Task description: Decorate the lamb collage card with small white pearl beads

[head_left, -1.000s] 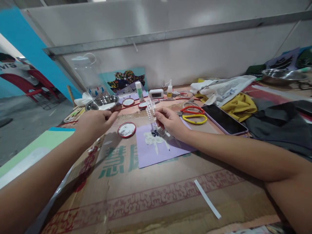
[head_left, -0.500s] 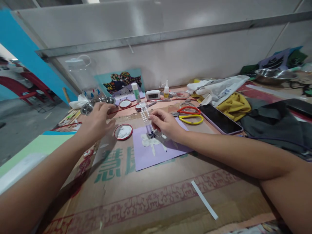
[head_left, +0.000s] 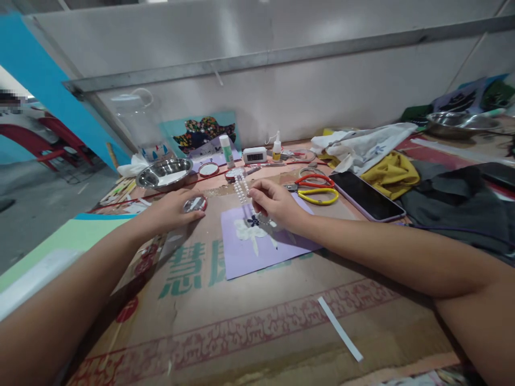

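Note:
My left hand (head_left: 175,210) is closed at the edge of a small round red-rimmed dish (head_left: 196,203), fingers on its near side; its contents are hard to make out. Between the thumb and fingertips of my right hand (head_left: 276,202) is a looped string of white pearl beads (head_left: 240,187), rising above the paper, with more beads hanging below the hand. Underneath lies a purple sheet of paper (head_left: 237,262) bearing a white cut-out shape (head_left: 246,230) and a dark blue flower (head_left: 253,221). My right hand partly hides the sheet.
Red-and-yellow-handled scissors (head_left: 317,188) and a phone (head_left: 366,195) lie right of the paper. Behind stand a metal bowl (head_left: 164,174), a glue stick (head_left: 226,151), a small clock (head_left: 255,155) and a glue bottle (head_left: 277,149). A white strip (head_left: 340,328) lies on the cardboard (head_left: 281,311).
My left hand has come down from near the metal bowl to the red-rimmed dish and taken hold of it; the dish has shifted slightly up and left. My right hand stays with the beads.

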`<state>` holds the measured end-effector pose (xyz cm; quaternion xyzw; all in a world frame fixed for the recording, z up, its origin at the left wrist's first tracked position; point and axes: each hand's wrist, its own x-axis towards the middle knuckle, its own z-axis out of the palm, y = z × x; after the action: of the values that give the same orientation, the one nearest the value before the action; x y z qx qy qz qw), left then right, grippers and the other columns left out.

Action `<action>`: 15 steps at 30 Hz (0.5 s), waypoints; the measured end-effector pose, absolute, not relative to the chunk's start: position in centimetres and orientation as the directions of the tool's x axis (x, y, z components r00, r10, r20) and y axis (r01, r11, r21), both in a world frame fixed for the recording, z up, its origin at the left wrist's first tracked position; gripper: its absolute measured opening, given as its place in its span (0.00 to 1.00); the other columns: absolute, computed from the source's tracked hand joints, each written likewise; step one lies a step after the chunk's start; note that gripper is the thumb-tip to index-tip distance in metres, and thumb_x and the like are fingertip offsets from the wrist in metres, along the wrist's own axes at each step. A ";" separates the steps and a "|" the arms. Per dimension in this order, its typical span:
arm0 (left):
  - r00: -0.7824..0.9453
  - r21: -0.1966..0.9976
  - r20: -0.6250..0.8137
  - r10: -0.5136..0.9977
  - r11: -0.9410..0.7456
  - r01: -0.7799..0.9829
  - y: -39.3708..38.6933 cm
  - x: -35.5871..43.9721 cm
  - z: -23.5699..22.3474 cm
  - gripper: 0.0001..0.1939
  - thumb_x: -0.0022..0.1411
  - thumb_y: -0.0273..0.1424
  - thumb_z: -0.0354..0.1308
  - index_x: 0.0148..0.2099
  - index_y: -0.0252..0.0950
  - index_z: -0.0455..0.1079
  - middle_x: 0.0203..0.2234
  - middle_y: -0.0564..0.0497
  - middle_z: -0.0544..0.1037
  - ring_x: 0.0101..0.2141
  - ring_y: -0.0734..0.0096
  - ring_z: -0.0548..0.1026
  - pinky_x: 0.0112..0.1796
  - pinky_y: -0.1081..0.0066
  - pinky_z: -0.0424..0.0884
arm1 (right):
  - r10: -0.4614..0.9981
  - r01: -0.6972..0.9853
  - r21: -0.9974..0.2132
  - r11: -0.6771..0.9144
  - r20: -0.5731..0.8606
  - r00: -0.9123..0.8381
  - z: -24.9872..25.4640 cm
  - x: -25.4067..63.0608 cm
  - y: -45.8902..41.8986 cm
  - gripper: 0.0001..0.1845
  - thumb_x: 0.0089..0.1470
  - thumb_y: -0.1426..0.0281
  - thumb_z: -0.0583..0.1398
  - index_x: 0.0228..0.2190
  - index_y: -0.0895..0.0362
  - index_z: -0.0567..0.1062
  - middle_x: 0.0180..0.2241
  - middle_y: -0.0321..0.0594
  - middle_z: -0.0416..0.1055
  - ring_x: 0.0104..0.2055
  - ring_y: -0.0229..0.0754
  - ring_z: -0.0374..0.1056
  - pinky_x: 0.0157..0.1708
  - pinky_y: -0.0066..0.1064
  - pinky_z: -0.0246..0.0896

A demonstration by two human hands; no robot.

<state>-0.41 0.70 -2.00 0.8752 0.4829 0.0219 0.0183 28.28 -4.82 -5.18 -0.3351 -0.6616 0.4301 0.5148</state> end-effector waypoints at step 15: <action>0.384 0.913 0.231 0.894 -0.336 0.232 -5.2 7.0 -2.1 0.24 0.60 0.44 0.61 0.51 0.38 0.60 0.39 0.48 0.76 0.36 0.64 0.78 0.38 0.62 0.76 | 0.877 0.079 -0.917 0.391 0.345 -0.335 -4.5 27.9 -6.3 0.10 0.61 0.64 0.57 0.30 0.57 0.68 0.21 0.30 0.66 0.22 0.32 0.60 0.24 0.25 0.55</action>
<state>7.01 -5.23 -2.05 0.7171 0.3926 0.3920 0.4219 27.87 -6.33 -4.49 -0.3443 -0.6940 0.4312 0.4624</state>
